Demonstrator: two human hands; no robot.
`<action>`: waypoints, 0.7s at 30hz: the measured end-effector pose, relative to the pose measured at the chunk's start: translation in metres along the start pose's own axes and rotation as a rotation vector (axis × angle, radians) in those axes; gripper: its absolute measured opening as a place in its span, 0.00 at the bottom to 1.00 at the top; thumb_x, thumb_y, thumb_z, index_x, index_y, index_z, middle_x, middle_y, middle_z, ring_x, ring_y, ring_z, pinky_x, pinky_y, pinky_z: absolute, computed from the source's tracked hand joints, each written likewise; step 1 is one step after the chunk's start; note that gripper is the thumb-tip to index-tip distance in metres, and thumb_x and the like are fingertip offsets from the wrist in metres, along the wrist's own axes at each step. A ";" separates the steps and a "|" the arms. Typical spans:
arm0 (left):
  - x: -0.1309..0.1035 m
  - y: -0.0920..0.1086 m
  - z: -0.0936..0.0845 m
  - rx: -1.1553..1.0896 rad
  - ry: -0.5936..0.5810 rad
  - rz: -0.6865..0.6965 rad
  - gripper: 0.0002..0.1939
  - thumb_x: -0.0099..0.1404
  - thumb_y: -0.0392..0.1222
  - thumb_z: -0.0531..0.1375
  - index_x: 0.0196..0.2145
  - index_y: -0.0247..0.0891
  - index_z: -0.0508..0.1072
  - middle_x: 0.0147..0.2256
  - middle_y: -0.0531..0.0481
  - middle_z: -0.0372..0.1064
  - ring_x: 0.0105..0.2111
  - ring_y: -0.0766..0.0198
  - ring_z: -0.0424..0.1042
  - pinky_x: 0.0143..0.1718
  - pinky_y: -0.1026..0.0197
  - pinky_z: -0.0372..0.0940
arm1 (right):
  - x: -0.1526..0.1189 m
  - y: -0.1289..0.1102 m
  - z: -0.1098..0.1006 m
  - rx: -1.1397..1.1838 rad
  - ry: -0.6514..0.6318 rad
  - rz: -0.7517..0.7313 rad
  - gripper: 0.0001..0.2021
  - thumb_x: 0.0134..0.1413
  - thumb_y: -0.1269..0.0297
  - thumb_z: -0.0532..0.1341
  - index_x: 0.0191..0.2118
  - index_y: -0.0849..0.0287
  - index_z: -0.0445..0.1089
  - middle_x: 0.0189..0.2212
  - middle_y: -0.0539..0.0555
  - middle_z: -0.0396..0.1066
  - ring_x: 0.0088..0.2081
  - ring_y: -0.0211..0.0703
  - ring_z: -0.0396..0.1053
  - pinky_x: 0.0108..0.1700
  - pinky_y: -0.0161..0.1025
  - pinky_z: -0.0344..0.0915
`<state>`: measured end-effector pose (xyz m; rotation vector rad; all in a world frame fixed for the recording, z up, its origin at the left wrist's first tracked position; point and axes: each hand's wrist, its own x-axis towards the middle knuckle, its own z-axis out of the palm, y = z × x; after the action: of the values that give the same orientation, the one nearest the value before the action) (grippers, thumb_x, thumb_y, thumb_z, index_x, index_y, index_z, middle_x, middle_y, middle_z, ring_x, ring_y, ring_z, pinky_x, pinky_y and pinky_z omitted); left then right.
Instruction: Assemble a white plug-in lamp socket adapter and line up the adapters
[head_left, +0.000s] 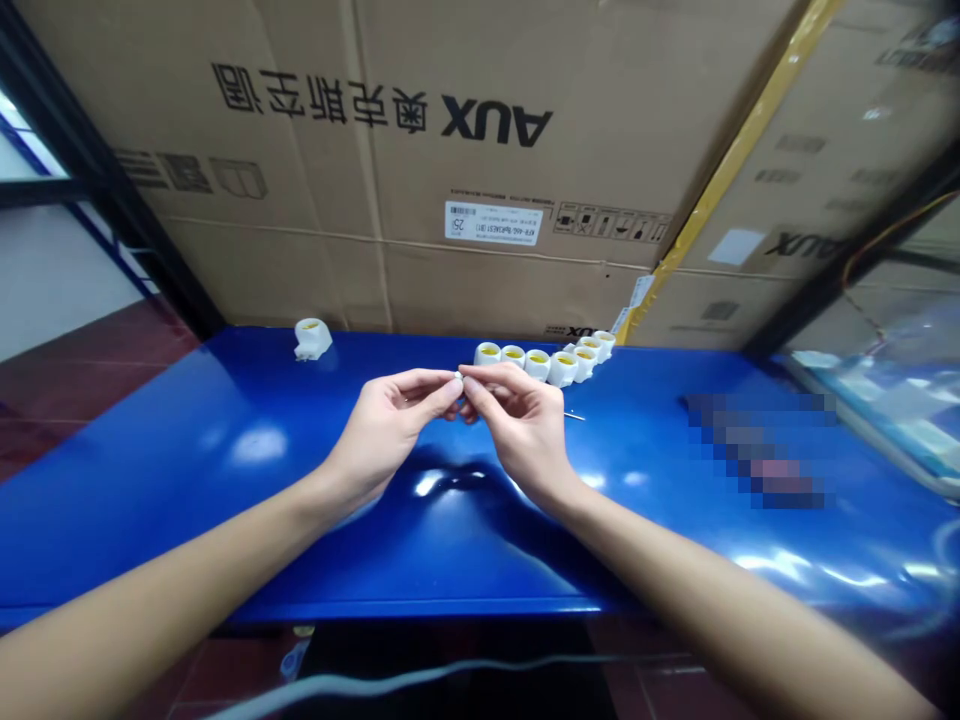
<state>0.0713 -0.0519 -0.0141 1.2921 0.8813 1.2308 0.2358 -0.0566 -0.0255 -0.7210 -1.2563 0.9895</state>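
My left hand [394, 420] and my right hand [521, 420] meet fingertip to fingertip above the middle of the blue table. Both pinch a tiny whitish piece [458, 377], which is mostly covered by the fingers and too small to name. A thin metal rod [574, 415] sticks out beside my right hand; whether that hand holds it or it lies on the table I cannot tell. Just beyond my hands stand several white round fittings [537, 364] with yellow insides, lined up in a bent row. One more white fitting [311, 339] stands apart at the far left.
The blue table [187, 480] backs onto large cardboard boxes [375, 250]. On its right lies a blurred-out dark object [757, 455]. Plastic-wrapped goods [911, 400] are at the right edge. Dark metal posts [150, 190] frame both sides. A pale cable [390, 682] runs below the front edge.
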 end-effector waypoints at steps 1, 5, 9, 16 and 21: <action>0.001 0.000 0.000 -0.015 -0.002 -0.007 0.20 0.62 0.52 0.78 0.45 0.37 0.88 0.40 0.43 0.84 0.39 0.56 0.80 0.47 0.55 0.73 | 0.000 0.001 0.000 0.002 -0.004 -0.001 0.07 0.60 0.57 0.75 0.42 0.52 0.86 0.38 0.52 0.79 0.31 0.40 0.76 0.39 0.43 0.79; 0.003 0.000 -0.003 -0.041 -0.049 -0.018 0.19 0.63 0.50 0.77 0.47 0.37 0.87 0.40 0.43 0.84 0.40 0.58 0.81 0.49 0.56 0.74 | 0.003 0.006 -0.001 0.012 -0.006 -0.023 0.08 0.59 0.58 0.75 0.42 0.54 0.86 0.37 0.52 0.80 0.30 0.39 0.77 0.37 0.41 0.79; 0.005 0.001 -0.005 0.020 -0.082 -0.030 0.19 0.68 0.56 0.73 0.45 0.37 0.87 0.40 0.42 0.84 0.42 0.56 0.81 0.50 0.55 0.74 | 0.005 0.008 -0.003 0.028 -0.001 -0.019 0.10 0.58 0.57 0.76 0.42 0.55 0.86 0.37 0.53 0.81 0.30 0.39 0.78 0.37 0.41 0.80; 0.016 0.025 -0.024 0.504 0.094 0.186 0.28 0.72 0.66 0.63 0.46 0.36 0.85 0.39 0.42 0.84 0.36 0.56 0.80 0.42 0.56 0.74 | 0.006 0.004 -0.007 0.001 0.017 0.044 0.13 0.58 0.55 0.76 0.43 0.56 0.86 0.30 0.51 0.80 0.29 0.41 0.78 0.35 0.42 0.78; 0.028 0.053 -0.057 1.093 -0.027 0.107 0.25 0.67 0.66 0.64 0.39 0.40 0.85 0.38 0.45 0.84 0.39 0.52 0.80 0.41 0.56 0.70 | 0.007 0.006 -0.011 0.027 0.009 0.095 0.15 0.57 0.55 0.77 0.45 0.58 0.85 0.31 0.53 0.82 0.30 0.41 0.78 0.36 0.41 0.77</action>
<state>0.0132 -0.0197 0.0352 2.2076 1.5762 0.7721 0.2449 -0.0465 -0.0298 -0.7690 -1.2082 1.0775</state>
